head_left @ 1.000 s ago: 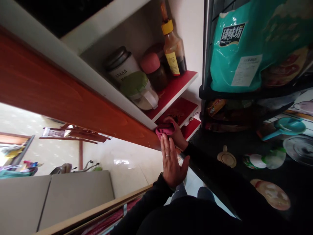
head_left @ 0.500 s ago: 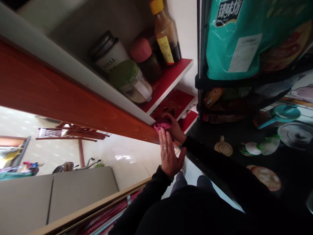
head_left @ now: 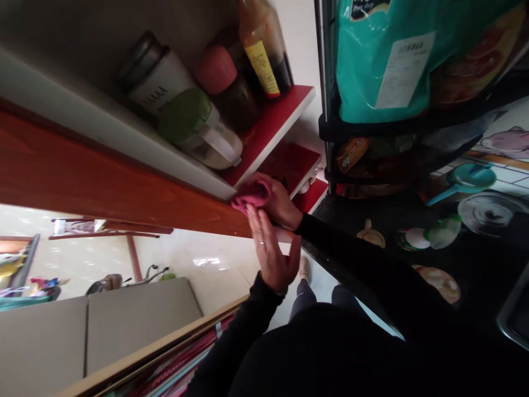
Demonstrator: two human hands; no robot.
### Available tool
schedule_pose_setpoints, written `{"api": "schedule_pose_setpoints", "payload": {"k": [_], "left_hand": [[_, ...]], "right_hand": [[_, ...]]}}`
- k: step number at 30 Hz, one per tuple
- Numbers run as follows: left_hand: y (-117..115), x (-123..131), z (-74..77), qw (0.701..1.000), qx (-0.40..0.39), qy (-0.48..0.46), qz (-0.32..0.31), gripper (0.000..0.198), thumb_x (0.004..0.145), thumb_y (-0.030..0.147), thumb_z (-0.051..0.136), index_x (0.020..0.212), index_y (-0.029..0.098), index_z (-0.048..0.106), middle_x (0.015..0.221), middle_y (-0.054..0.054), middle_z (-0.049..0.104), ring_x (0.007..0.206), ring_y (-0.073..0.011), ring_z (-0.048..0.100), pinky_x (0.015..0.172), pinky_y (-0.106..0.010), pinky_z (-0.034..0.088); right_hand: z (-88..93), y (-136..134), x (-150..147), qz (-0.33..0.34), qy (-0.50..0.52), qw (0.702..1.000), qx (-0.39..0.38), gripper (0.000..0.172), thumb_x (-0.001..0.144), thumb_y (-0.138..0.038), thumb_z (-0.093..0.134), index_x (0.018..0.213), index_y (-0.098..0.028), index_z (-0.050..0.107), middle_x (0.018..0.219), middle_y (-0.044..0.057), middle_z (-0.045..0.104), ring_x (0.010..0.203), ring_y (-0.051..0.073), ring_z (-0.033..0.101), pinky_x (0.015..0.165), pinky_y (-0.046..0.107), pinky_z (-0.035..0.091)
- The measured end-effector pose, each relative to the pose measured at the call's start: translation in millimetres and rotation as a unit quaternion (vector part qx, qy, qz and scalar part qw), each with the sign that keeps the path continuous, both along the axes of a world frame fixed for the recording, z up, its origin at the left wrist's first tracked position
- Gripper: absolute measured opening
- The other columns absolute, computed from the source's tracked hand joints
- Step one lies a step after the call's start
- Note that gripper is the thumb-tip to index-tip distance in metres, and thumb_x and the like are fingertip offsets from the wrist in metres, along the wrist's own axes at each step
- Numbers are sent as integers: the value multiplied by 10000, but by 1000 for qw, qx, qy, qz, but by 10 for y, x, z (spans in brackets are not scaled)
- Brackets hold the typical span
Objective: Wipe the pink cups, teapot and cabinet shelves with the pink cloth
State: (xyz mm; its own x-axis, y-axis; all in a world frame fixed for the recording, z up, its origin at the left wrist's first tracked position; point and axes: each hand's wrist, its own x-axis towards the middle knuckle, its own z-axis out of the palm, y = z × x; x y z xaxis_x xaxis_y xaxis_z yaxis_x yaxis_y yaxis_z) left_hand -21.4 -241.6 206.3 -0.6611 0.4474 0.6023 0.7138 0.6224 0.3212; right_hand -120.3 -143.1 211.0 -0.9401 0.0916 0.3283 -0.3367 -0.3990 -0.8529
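A folded pink cloth (head_left: 253,194) is pressed against the orange-brown wooden edge (head_left: 185,212) of a shelf unit. My right hand (head_left: 281,201) is closed on the cloth, its fingers partly hidden by it and the shelf. My left hand (head_left: 273,253), with a ring on one finger, has its fingers stretched out, and their tips touch the lower side of the cloth. Just above sits a red shelf board (head_left: 281,127) with a white front edge. On it stand a green-lidded jar (head_left: 202,129), a pink-capped jar (head_left: 225,82) and a sauce bottle (head_left: 264,52).
A grey-white canister (head_left: 152,77) stands further in on the shelf. To the right, a black rack holds a teal bag (head_left: 384,66). Below it, a dark counter carries a mug (head_left: 371,234), a blue ladle-like dipper (head_left: 469,176) and a clear lid (head_left: 491,214).
Both hands and the cloth have shifted left and slightly up along the wooden edge. The view has moved a little, so the shelf items appear further left and higher.
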Motion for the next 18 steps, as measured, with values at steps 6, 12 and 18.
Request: {"api": "schedule_pose_setpoints", "payload": {"k": [6,12,18], "left_hand": [[-8,79,-375,997,-41,-58,5,915,983,301,597,1688,149,34,1747,-221,45,1629,-359,77,1291,-590,235],[-64,49,-513,999,-11,-48,-11,881,986,273,592,1689,167,72,1743,-225,84,1623,-346,135,1270,-546,309],[-33,-4,-112,999,25,-30,9,876,993,320,575,1692,180,66,1756,-194,46,1623,-386,75,1291,-602,214]], "right_hand": [[-507,54,45,-7,-45,999,-7,286,709,-374,760,878,-193,617,959,35,679,898,182,636,894,329,534],[-661,86,84,-22,-57,998,16,266,720,-350,787,895,-200,652,910,19,674,874,177,625,842,315,524],[-251,-88,-95,-13,19,1000,-6,240,850,-417,692,978,-216,659,1005,40,671,1002,192,632,902,312,532]]}}
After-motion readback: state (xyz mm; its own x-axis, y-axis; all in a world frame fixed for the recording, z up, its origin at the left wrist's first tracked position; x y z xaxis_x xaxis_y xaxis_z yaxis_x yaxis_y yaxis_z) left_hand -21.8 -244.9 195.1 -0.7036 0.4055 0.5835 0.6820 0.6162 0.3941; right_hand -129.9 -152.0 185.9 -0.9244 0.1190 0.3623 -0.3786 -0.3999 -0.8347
